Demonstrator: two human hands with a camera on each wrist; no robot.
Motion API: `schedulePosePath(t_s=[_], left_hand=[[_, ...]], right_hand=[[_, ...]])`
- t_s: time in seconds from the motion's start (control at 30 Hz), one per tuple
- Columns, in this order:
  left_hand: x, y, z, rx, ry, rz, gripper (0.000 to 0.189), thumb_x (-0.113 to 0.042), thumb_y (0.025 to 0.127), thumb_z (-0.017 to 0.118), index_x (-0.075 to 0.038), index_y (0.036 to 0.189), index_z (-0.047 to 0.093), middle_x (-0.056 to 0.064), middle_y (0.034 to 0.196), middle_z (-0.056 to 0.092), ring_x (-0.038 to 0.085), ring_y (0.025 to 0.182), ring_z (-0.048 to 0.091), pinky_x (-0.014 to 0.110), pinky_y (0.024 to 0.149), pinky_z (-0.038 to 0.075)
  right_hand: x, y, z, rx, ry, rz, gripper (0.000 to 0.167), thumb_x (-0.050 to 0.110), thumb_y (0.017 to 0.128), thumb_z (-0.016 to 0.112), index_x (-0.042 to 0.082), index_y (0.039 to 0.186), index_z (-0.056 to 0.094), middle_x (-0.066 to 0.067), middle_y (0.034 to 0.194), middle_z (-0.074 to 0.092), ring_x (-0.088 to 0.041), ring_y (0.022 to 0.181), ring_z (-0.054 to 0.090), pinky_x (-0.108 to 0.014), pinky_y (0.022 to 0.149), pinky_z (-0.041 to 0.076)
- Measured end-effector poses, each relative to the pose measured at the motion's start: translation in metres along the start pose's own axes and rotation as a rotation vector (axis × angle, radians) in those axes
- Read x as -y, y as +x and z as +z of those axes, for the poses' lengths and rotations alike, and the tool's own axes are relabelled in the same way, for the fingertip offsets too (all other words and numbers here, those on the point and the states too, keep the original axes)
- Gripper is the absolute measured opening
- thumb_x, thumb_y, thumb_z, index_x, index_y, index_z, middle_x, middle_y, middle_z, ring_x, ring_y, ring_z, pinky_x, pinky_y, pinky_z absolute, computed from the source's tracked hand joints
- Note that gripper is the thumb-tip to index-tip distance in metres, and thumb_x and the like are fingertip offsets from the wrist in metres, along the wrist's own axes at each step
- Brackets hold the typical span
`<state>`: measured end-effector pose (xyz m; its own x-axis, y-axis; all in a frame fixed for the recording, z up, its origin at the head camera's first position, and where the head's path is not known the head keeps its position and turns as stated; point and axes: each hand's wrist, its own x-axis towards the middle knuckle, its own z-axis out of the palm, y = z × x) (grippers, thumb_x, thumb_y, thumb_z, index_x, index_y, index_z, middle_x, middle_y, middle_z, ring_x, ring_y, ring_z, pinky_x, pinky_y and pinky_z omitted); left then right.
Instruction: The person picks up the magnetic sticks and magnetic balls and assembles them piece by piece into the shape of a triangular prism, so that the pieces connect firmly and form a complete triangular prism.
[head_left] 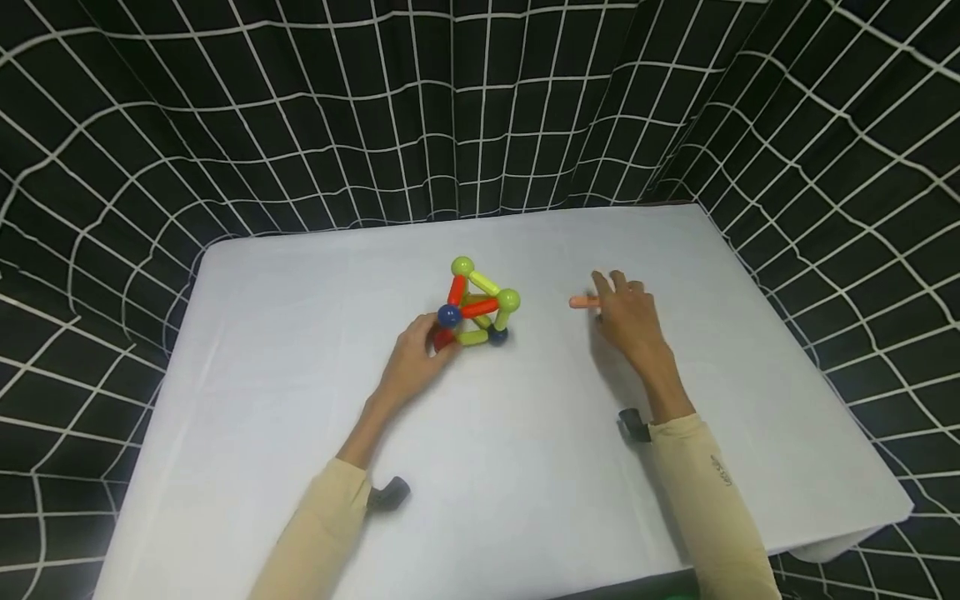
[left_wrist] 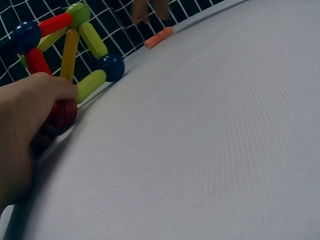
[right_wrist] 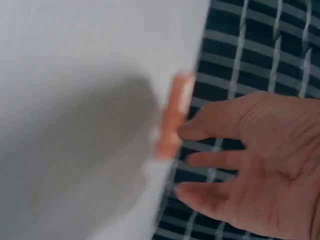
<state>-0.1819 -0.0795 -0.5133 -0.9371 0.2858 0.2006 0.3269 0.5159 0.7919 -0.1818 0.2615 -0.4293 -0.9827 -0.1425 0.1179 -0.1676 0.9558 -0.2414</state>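
Note:
A frame of coloured magnetic rods and balls [head_left: 480, 309] stands on the white table. It has green balls at its top, a blue ball [head_left: 449, 315] in front and another blue one low on its right. My left hand [head_left: 411, 358] grips its lower left corner, thumb and fingers round the red ball [left_wrist: 64, 114], part of which they cover. To the right lies a loose orange rod [head_left: 581, 302]. Over that rod's right end is my right hand [head_left: 632, 325]; in the right wrist view its fingers are spread and loosely extended, the tips close to the rod [right_wrist: 173, 117].
White cloth covers the table [head_left: 525, 483]. Black curtains with a white grid net [head_left: 360, 108] rise behind the far edge and along both sides. A dark wrist-camera mount [head_left: 388, 494] juts from the left sleeve, and another mount [head_left: 633, 424] from the right.

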Motion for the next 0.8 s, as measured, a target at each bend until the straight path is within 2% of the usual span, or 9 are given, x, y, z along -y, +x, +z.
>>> schedulePosePath(t_s=[0.07, 0.1, 0.17, 0.23, 0.33, 0.47, 0.57, 0.67, 0.8], left_hand=[[0.001, 0.0, 0.001, -0.006, 0.006, -0.009, 0.047, -0.026, 0.096, 0.075, -0.011, 0.139, 0.061, 0.01, 0.122, 0.067, 0.025, 0.106, 0.062, 0.039, 0.092, 0.051], [0.001, 0.0, 0.001, -0.009, 0.007, -0.011, 0.047, -0.026, 0.096, 0.075, -0.012, 0.138, 0.062, 0.01, 0.12, 0.067, 0.025, 0.104, 0.061, 0.038, 0.09, 0.05], [0.0, 0.0, 0.002, -0.017, 0.012, -0.014, 0.044, -0.027, 0.096, 0.075, -0.012, 0.136, 0.064, 0.01, 0.116, 0.065, 0.023, 0.099, 0.06, 0.036, 0.085, 0.049], [-0.001, 0.0, 0.002, -0.021, 0.021, -0.015, 0.041, -0.028, 0.097, 0.075, -0.012, 0.134, 0.065, 0.009, 0.112, 0.064, 0.022, 0.095, 0.058, 0.034, 0.081, 0.048], [-0.002, 0.0, 0.002, -0.021, 0.018, -0.009, 0.037, -0.03, 0.097, 0.074, -0.012, 0.129, 0.068, 0.007, 0.11, 0.064, 0.021, 0.092, 0.059, 0.032, 0.079, 0.049], [-0.003, 0.0, 0.003, -0.021, 0.015, -0.006, 0.036, -0.033, 0.098, 0.073, -0.012, 0.128, 0.069, 0.006, 0.109, 0.066, 0.019, 0.092, 0.059, 0.03, 0.079, 0.048], [-0.002, -0.001, 0.003, -0.03, 0.012, -0.004, 0.035, -0.032, 0.098, 0.073, -0.013, 0.128, 0.069, 0.006, 0.109, 0.067, 0.019, 0.091, 0.059, 0.03, 0.078, 0.047], [-0.001, -0.001, 0.004, -0.034, 0.001, 0.01, 0.033, -0.03, 0.098, 0.073, -0.013, 0.126, 0.069, 0.007, 0.109, 0.067, 0.019, 0.091, 0.059, 0.03, 0.077, 0.048], [-0.001, -0.001, 0.004, -0.038, -0.005, 0.019, 0.032, -0.03, 0.098, 0.073, -0.014, 0.125, 0.069, 0.008, 0.11, 0.068, 0.02, 0.092, 0.061, 0.031, 0.079, 0.05]], right_hand=[[-0.017, -0.001, 0.0, 0.075, -0.099, 0.036, 0.04, -0.005, 0.096, 0.065, -0.011, 0.134, 0.057, -0.036, 0.123, 0.061, -0.054, 0.102, 0.062, -0.062, 0.085, 0.054], [-0.023, -0.002, 0.0, 0.108, -0.102, 0.045, 0.035, -0.004, 0.097, 0.065, -0.013, 0.13, 0.059, -0.036, 0.119, 0.062, -0.052, 0.098, 0.063, -0.06, 0.082, 0.055], [-0.027, -0.006, 0.001, 0.156, -0.053, 0.051, 0.023, -0.004, 0.099, 0.062, -0.014, 0.12, 0.063, -0.033, 0.106, 0.065, -0.044, 0.087, 0.065, -0.054, 0.075, 0.056], [-0.023, -0.011, 0.001, 0.176, 0.02, 0.037, 0.019, -0.005, 0.098, 0.063, -0.015, 0.115, 0.065, -0.031, 0.102, 0.068, -0.039, 0.083, 0.066, -0.051, 0.073, 0.056], [-0.005, -0.018, -0.002, 0.249, 0.174, 0.0, 0.021, -0.005, 0.098, 0.063, -0.011, 0.117, 0.068, -0.027, 0.105, 0.072, -0.031, 0.086, 0.067, -0.047, 0.077, 0.056], [0.035, -0.021, -0.004, 0.363, 0.334, -0.165, 0.021, 0.001, 0.097, 0.067, -0.004, 0.118, 0.071, -0.018, 0.102, 0.076, -0.022, 0.085, 0.067, -0.039, 0.078, 0.057], [0.065, -0.019, 0.002, 0.392, 0.405, -0.268, 0.021, 0.005, 0.098, 0.069, -0.001, 0.118, 0.071, -0.012, 0.098, 0.077, -0.015, 0.079, 0.063, -0.029, 0.072, 0.054], [0.088, -0.017, 0.011, 0.358, 0.441, -0.261, 0.021, 0.009, 0.1, 0.069, 0.001, 0.119, 0.07, -0.007, 0.091, 0.074, -0.012, 0.074, 0.057, -0.024, 0.066, 0.047], [0.107, -0.015, 0.019, 0.288, 0.44, -0.19, 0.018, 0.009, 0.1, 0.069, 0.001, 0.116, 0.069, -0.004, 0.081, 0.063, -0.014, 0.07, 0.053, -0.023, 0.062, 0.042]])
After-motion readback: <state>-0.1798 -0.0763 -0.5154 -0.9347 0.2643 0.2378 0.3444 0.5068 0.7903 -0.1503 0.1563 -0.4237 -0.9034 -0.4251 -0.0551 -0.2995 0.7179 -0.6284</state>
